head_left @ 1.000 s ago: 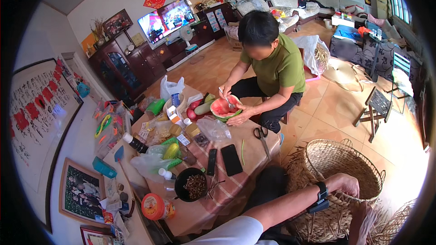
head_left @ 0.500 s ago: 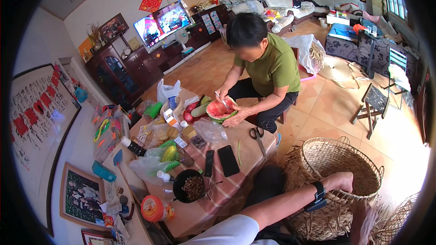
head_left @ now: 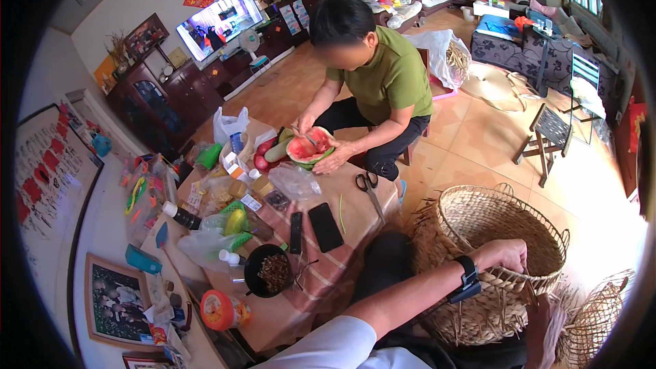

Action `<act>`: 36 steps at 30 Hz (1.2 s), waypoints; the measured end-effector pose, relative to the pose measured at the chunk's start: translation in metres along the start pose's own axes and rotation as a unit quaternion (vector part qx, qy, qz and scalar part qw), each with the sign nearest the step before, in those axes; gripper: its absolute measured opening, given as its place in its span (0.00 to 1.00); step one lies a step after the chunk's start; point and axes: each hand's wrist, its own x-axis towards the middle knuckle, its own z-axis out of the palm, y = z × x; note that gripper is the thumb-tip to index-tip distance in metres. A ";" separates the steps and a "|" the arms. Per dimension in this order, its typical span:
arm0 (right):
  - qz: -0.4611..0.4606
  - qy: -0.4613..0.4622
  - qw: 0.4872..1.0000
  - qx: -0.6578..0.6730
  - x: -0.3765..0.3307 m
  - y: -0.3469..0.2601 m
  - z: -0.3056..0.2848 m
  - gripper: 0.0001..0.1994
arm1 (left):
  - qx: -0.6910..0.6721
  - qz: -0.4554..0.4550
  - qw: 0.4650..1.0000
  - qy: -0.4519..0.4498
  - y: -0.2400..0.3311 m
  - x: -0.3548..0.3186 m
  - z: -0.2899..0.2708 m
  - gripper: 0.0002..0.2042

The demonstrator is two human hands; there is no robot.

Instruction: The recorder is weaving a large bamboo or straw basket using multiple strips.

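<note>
A large woven straw basket (head_left: 471, 304) stands in front of me at the right, its wide mouth facing up. My left hand (head_left: 507, 255), with a dark watch on the wrist, is closed over the basket's near rim, fingertips curled inward. Just below it, against the basket's outer right side, is my right hand (head_left: 543, 328). Its fingers are closed near a thin brown strand of straw (head_left: 531, 294) at the rim, though the fingertips are partly hidden. Loose straw ends stick out from the basket's wall.
Across the table (head_left: 355, 225), a seated person (head_left: 383, 75) works a utensil in a halved watermelon (head_left: 309, 150). Scissors (head_left: 370, 195), a phone (head_left: 325, 227) and a black bowl (head_left: 268, 270) lie on the table. A second openwork basket (head_left: 598, 321) is at right, a folding stool (head_left: 547, 140) beyond.
The whole view has shifted, so the scene sits further left and higher. My left hand stays at the rim. My right hand, blurred before, now shows more clearly beside the basket.
</note>
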 end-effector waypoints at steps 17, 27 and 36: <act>-0.107 0.035 0.976 0.188 0.049 0.052 0.045 0.20 | 0.378 0.073 0.811 0.442 0.041 -0.045 0.026 0.22; -0.100 0.087 0.973 0.191 0.060 0.045 0.061 0.24 | 0.279 0.116 0.918 0.256 0.033 -0.087 0.038 0.08; -0.154 0.151 0.967 0.134 0.048 -0.026 0.061 0.21 | 0.155 0.130 0.962 0.185 0.019 -0.155 0.001 0.10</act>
